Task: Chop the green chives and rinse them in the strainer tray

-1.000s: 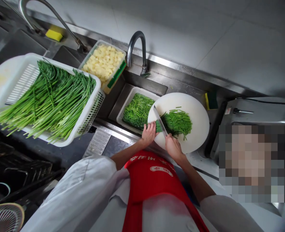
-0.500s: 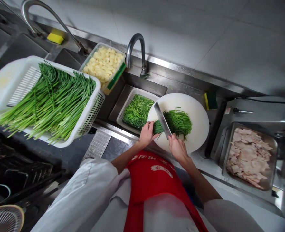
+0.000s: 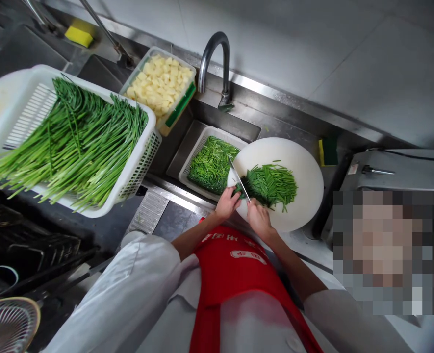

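Observation:
My right hand (image 3: 259, 216) is wrapped round the handle of a knife (image 3: 239, 180), whose blade stands over the left part of a round white cutting board (image 3: 307, 189). Just left of the blade, my left hand (image 3: 227, 202) presses a short remainder of green stalks, fingers curled. Cut green pieces (image 3: 273, 185) lie heaped on the board, right of the knife. Beside the board, a white basket (image 3: 183, 171) in the sink holds more cut greens (image 3: 213, 164). A larger white basket (image 3: 148, 135) at the left carries long uncut stalks (image 3: 80, 147).
A box of pale cubes (image 3: 160, 83) stands behind the large basket. A curved faucet (image 3: 225, 63) rises behind the sink. Yellow sponges (image 3: 79, 35) lie near the wall. A fan (image 3: 9, 326) is at lower left. Pixelation covers the lower right.
The knife and my right hand have shifted left, nearer my left hand, and less uncut stalk shows between them. The view has moved slightly, and pixelation now hides the meat tray.

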Motion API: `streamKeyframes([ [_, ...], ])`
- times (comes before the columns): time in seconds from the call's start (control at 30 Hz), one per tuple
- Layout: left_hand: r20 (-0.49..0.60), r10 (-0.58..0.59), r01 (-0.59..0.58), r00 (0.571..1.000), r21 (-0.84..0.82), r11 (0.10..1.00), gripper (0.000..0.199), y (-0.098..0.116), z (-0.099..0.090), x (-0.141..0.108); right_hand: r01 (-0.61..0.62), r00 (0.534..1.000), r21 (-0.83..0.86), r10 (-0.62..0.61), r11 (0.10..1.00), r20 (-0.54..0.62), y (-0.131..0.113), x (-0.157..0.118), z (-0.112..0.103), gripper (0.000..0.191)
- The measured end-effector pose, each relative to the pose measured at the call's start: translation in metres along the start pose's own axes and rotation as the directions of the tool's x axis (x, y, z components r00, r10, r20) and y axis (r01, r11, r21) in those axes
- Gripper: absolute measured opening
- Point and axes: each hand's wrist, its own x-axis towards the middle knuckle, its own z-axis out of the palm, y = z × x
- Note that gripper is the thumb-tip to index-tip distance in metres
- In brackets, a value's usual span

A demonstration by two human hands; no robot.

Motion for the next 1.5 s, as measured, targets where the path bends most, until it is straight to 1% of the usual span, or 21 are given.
streamKeyframes([
  [0.07, -0.008, 0.003, -0.003, 1.0, -0.023, 1.0, 0.024, -0.003, 0.004, 0.0, -0.009, 1.0, 0.019, 0.01, 1.0, -0.003, 0.007, 0.006, -0.002, 0.039],
  [0.17, -0.018, -0.005, 0.004, 1.0, -0.034, 0.999, 0.023, -0.001, 0.012, 0.007, 0.01, 1.0, 0.072, -0.01, 0.997, 0.013, 0.031, 0.011, -0.008, 0.035],
  [0.27, -0.016, 0.003, -0.003, 1.0, -0.037, 0.999, 0.022, 0.006, 0.014, 0.016, 0.008, 1.0, 0.068, -0.008, 0.998, 0.004, 0.054, 0.007, -0.014, 0.034],
  [0.33, -0.024, 0.004, -0.006, 1.0, -0.062, 0.998, 0.027, 0.009, 0.011, 0.016, -0.021, 1.0, 0.039, 0.022, 0.999, -0.017, 0.059, -0.002, -0.017, 0.036],
  [0.43, -0.089, -0.042, 0.028, 0.995, -0.152, 0.988, 0.036, 0.006, 0.002, 0.003, -0.06, 0.998, 0.02, 0.061, 0.998, -0.03, 0.049, -0.016, -0.021, 0.038],
  [0.5, -0.14, -0.09, 0.06, 0.986, -0.204, 0.977, 0.033, 0.001, 0.0, -0.009, -0.042, 0.999, 0.021, 0.043, 0.999, -0.014, 0.037, -0.022, -0.022, 0.039],
  [0.57, -0.159, -0.097, 0.062, 0.983, -0.211, 0.975, 0.027, -0.005, 0.001, -0.017, 0.0, 1.0, 0.02, 0.0, 1.0, 0.01, 0.026, -0.024, -0.02, 0.039],
  [0.7, -0.094, -0.007, -0.008, 0.996, -0.161, 0.987, 0.024, -0.01, 0.01, -0.017, 0.027, 0.999, -0.002, -0.027, 1.0, 0.043, 0.012, -0.019, -0.009, 0.041],
  [0.8, -0.056, 0.017, -0.025, 0.998, -0.156, 0.987, 0.022, -0.011, 0.012, -0.012, 0.017, 0.999, -0.019, -0.016, 1.0, 0.031, 0.005, -0.01, 0.0, 0.042],
  [0.93, -0.035, 0.053, -0.058, 0.998, -0.161, 0.985, 0.028, -0.013, 0.012, -0.008, 0.021, 1.0, 0.018, -0.021, 1.0, 0.008, 0.005, 0.004, 0.0, 0.038],
  [1.0, -0.023, 0.064, -0.066, 0.998, -0.147, 0.987, 0.029, -0.016, 0.012, -0.007, 0.051, 0.998, 0.065, -0.052, 0.997, 0.023, 0.014, 0.008, -0.007, 0.035],
  [1.07, -0.022, 0.065, -0.067, 0.998, -0.122, 0.99, 0.031, -0.018, 0.012, -0.003, 0.075, 0.997, 0.115, -0.077, 0.991, 0.016, 0.031, 0.006, -0.014, 0.033],
  [1.13, -0.043, 0.058, -0.062, 0.997, -0.092, 0.994, 0.032, -0.018, 0.011, 0.003, 0.058, 0.998, 0.168, -0.052, 0.984, -0.043, 0.052, -0.003, -0.019, 0.033],
  [1.17, -0.057, 0.055, -0.059, 0.997, -0.076, 0.995, 0.031, -0.017, 0.01, 0.007, 0.029, 0.997, 0.193, -0.013, 0.981, -0.081, 0.064, -0.01, -0.02, 0.033],
  [1.2, -0.069, 0.054, -0.058, 0.996, -0.06, 0.996, 0.035, -0.015, 0.009, 0.011, -0.012, 0.993, 0.212, 0.037, 0.977, -0.113, 0.076, -0.018, -0.021, 0.034],
  [1.23, -0.071, 0.062, -0.065, 0.996, -0.042, 0.997, 0.046, -0.011, 0.008, 0.016, -0.064, 0.986, 0.222, 0.096, 0.973, -0.136, 0.089, -0.027, -0.021, 0.034],
  [1.3, -0.041, 0.097, -0.097, 0.994, -0.002, 0.995, 0.081, -0.002, 0.008, 0.027, -0.2, 0.959, 0.202, 0.233, 0.959, -0.16, 0.114, -0.043, -0.018, 0.036],
  [1.33, -0.018, 0.118, -0.117, 0.993, 0.018, 0.993, 0.095, 0.003, 0.009, 0.033, -0.271, 0.939, 0.181, 0.301, 0.945, -0.166, 0.127, -0.05, -0.016, 0.037],
  [1.37, 0.003, 0.134, -0.134, 0.991, 0.036, 0.99, 0.103, 0.009, 0.01, 0.039, -0.337, 0.917, 0.161, 0.363, 0.927, -0.167, 0.139, -0.057, -0.013, 0.039],
  [1.43, 0.036, 0.147, -0.149, 0.989, 0.064, 0.987, 0.107, 0.02, 0.014, 0.053, -0.445, 0.874, 0.139, 0.463, 0.884, -0.149, 0.161, -0.067, -0.004, 0.04],
  [1.5, 0.06, 0.151, -0.155, 0.987, 0.083, 0.984, 0.107, 0.029, 0.02, 0.068, -0.51, 0.844, 0.139, 0.525, 0.849, -0.109, 0.176, -0.073, 0.006, 0.04],
])
